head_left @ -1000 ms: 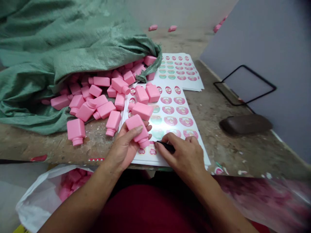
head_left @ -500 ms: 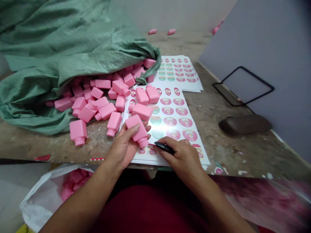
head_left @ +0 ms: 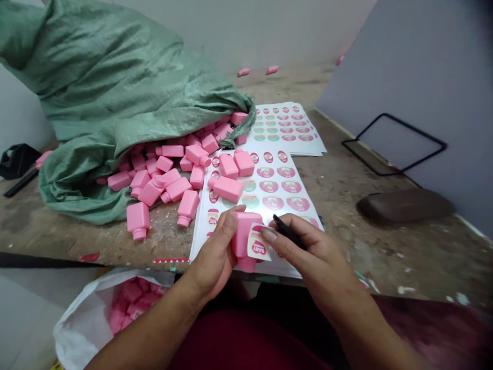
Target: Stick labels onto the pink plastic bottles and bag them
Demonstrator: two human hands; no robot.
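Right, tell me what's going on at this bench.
A person's left hand grips a pink plastic bottle, while the right hand, a black pen-like tool tucked in its fingers, touches a "BABY" label on the bottle's side. More pink bottles spill from a green woven sack across the workbench and onto a sheet of printed labels.

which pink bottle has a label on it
The pink bottle held in the left hand: it shows a BABY label, while the loose bottles look bare.
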